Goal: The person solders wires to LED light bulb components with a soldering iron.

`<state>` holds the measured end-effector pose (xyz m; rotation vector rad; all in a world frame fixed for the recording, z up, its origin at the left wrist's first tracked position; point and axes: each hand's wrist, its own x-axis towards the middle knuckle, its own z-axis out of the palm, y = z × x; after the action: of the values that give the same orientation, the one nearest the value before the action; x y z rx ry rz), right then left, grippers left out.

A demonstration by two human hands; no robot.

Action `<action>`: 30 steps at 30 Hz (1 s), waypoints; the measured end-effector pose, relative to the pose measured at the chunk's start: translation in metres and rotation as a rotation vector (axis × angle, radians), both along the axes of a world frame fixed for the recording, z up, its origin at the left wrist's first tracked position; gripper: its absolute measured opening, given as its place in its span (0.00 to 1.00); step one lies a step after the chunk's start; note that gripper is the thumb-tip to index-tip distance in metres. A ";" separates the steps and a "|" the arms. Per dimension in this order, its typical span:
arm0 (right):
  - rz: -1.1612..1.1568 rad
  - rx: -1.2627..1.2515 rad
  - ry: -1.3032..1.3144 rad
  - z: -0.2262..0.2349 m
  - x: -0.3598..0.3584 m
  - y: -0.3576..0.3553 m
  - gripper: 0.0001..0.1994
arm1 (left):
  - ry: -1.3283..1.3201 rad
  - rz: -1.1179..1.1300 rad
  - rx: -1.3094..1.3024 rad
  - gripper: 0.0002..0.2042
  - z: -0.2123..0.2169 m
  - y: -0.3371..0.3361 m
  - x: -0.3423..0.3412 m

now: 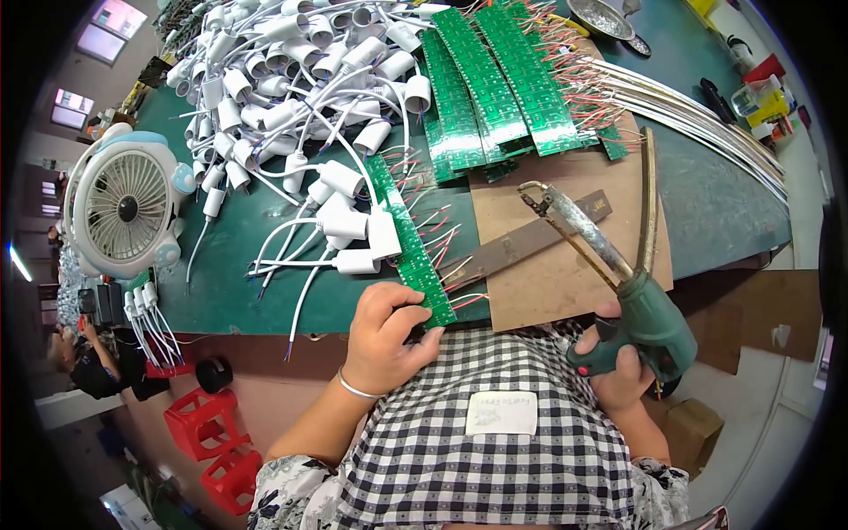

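My left hand (387,340) is at the table's near edge, fingers closed on the near end of a narrow green circuit board strip (420,276). Red and white wires stick out along that strip's right side. White cable-tailed sockets (340,219) lie against its left side, one resting partly over it. My right hand (609,375) grips a soldering gun (655,320) by its green pistol handle. The gun's metal tip points up and to the left, above a brown cardboard sheet (539,283) and a flat dark bar (521,240).
Beyond is a large heap of white sockets (283,88). More green board panels (495,88) with wires are stacked at the back, next to long white strips (698,119). A fan (126,208) stands left; a metal bowl (601,16) sits far right. Red stools (205,424) are on the floor.
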<state>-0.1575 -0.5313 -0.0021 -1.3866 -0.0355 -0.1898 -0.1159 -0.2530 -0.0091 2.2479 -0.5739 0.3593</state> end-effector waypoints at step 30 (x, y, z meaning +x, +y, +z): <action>-0.234 -0.009 -0.220 0.008 0.005 -0.023 0.25 | -0.285 -0.374 0.340 0.16 0.040 -0.068 0.068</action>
<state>-0.1522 -0.5539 0.0059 -1.3718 -0.0574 -0.5375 -0.0475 -0.3208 0.0310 2.3534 -1.2651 0.4162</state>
